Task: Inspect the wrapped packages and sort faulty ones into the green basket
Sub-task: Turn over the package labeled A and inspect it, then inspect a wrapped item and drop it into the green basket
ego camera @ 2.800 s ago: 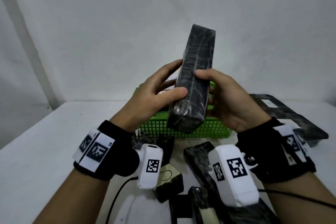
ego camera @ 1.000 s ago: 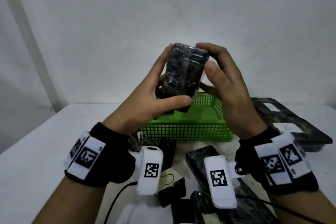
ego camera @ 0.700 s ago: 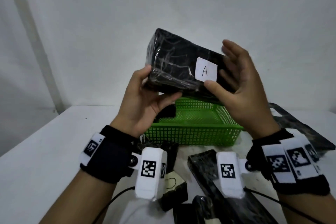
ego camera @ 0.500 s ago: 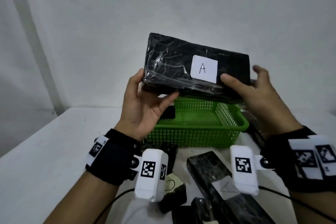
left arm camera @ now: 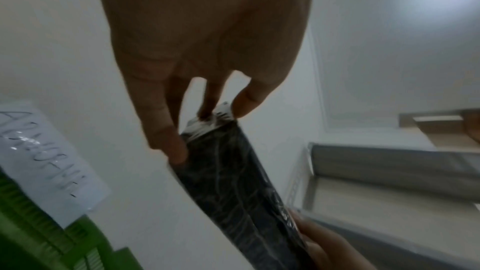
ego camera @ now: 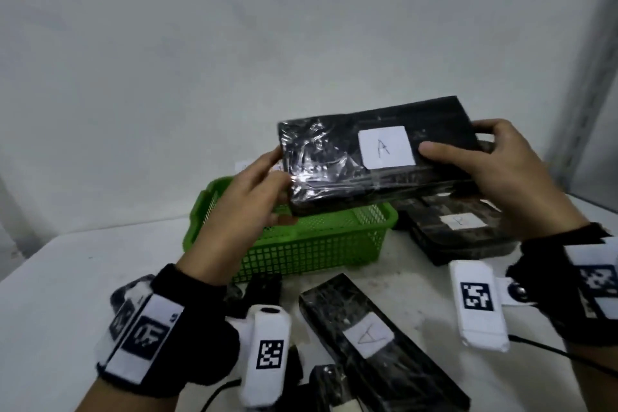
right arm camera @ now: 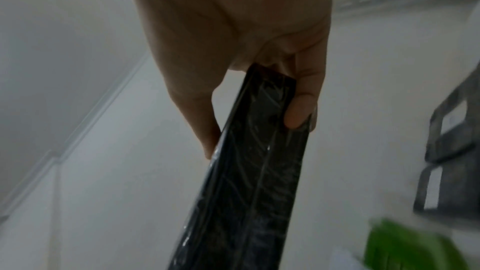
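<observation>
Spanning both hands (ego camera: 495, 174), the wrapped package (ego camera: 334, 164) hangs above the green basket (ego camera: 301, 247).

Held package (ego camera: 371, 160): flat black box in shiny clear wrap, white label "A" on upper face, long axis crosswise, right end raised, above green basket (ego camera: 307, 247). Basket: mesh plastic, on table; contents unclear. Second "A" package (ego camera: 378, 341) flat on table, near side of basket. Stack of labelled packages (ego camera: 461, 227) right of basket.
</observation>
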Motion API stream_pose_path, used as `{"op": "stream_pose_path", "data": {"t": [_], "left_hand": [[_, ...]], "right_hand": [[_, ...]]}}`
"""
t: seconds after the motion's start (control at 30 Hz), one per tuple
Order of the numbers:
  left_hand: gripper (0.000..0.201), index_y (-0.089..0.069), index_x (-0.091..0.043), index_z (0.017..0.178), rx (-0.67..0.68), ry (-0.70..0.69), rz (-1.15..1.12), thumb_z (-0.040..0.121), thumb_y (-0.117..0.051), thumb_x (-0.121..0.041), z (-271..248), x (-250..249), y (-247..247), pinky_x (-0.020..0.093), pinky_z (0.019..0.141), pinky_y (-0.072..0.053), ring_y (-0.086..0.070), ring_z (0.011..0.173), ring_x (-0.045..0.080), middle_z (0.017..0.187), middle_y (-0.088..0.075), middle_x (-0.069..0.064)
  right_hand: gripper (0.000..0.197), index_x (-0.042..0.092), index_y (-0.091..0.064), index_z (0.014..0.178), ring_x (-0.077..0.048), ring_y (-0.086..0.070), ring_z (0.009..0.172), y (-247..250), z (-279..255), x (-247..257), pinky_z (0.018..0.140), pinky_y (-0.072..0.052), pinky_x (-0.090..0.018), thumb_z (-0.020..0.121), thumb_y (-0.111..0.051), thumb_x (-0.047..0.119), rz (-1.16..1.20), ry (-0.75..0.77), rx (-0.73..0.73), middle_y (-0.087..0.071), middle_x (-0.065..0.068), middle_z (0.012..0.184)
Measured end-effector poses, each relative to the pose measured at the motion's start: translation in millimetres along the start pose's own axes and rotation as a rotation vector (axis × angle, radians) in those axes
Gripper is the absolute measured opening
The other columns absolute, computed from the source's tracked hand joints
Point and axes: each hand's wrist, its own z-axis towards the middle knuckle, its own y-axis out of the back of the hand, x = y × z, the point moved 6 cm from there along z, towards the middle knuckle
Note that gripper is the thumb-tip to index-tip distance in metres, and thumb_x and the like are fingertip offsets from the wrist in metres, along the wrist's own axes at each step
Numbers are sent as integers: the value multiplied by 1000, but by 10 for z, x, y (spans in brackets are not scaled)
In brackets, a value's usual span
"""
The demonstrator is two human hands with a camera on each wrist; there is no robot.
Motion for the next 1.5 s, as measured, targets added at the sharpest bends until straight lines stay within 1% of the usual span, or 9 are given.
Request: {"op": "stream_pose_path", "data": {"t": [0.13, 0.3, 0.43, 0.73, 0.87, 1.0, 1.17, 1.3, 1.5], "left_hand": [[20, -67, -19, 112, 209, 48, 262, 98, -55, -25, 1, 16, -727, 42, 80, -62, -73, 89, 18, 104, -73, 1], [23, -64, -11, 78, 524, 261, 402, 98, -59, -21, -54, 236, -1594, 34, 79, -62, -68, 74, 19, 82, -69, 7], [22, -60, -5, 83, 677, 384, 546, 98, -61, -22, -106, 435, -1922, 21, 61, -58, -63, 65, 17, 77, -62, 5], [27, -58, -12, 89, 804, 475, 891, 94, -65, -37, 21, 784, -2071, 24, 57, -48, -60, 64, 16, 84, -66, 4], [36, -64, -14, 100, 794, 412, 989, 91, -65, -49, 76, 767, -2032, 19, 48, -38, -55, 62, 13, 83, -70, -2], [44, -68, -14, 104, 747, 375, 941, 91, -60, -55, 78, 715, -1913, 18, 46, -37, -54, 61, 13, 80, -74, -5], [41, -69, -17, 97, 625, 266, 876, 93, -57, -56, 93, 492, -1503, 20, 48, -37, -54, 60, 12, 81, -77, -7], [43, -72, -15, 90, 525, 207, 863, 95, -54, -54, 27, 354, -997, 22, 56, -42, -57, 63, 12, 83, -77, -5], [31, -71, -24, 89, 501, 261, 959, 93, -59, -52, -290, 428, -261, 27, 68, -51, -61, 66, 8, 78, -74, -11]], "right_hand": [[93, 14, -60, 121, -20, -73, 77, 675, -36, -228, 55, -57, -30, 42, -86, 56, -121, -69, -96, -71, -7, 104], [54, 7, -67, 109, -28, -72, 74, 1355, -36, -742, 53, -58, -32, 70, -87, 38, -335, -280, -70, -71, -16, 102], [46, 3, -67, 93, -32, -73, 68, 1567, -112, -1121, 66, -62, -42, 77, -83, 43, -572, -434, 46, -73, -17, 85], [53, 5, -66, 92, -31, -73, 76, 1462, -28, -1497, 81, -61, -47, 78, -79, 54, -799, -526, 179, -73, -13, 86], [56, 7, -62, 115, -29, -63, 100, 1375, -14, -1346, 84, -49, -35, 85, -72, 53, -992, -403, 182, -68, -10, 112], [75, 17, -47, 144, -37, -46, 131, 1209, -112, -1073, 100, -42, -44, 85, -65, 59, -1171, -247, 171, -50, -14, 141], [71, 25, -54, 135, -31, -54, 121, 709, -290, -536, 91, -44, -41, 81, -58, 70, -1154, -62, 296, -59, -6, 134], [63, 29, -58, 129, -17, -62, 109, -16, -559, -187, 93, -49, -35, 80, -61, 68, -1008, 81, 596, -66, 6, 119], [65, 27, -51, 139, -19, -56, 124, -1032, -845, -198, 103, -47, -40, 85, -69, 58, -1059, 371, 918, -59, 1, 138]]}}
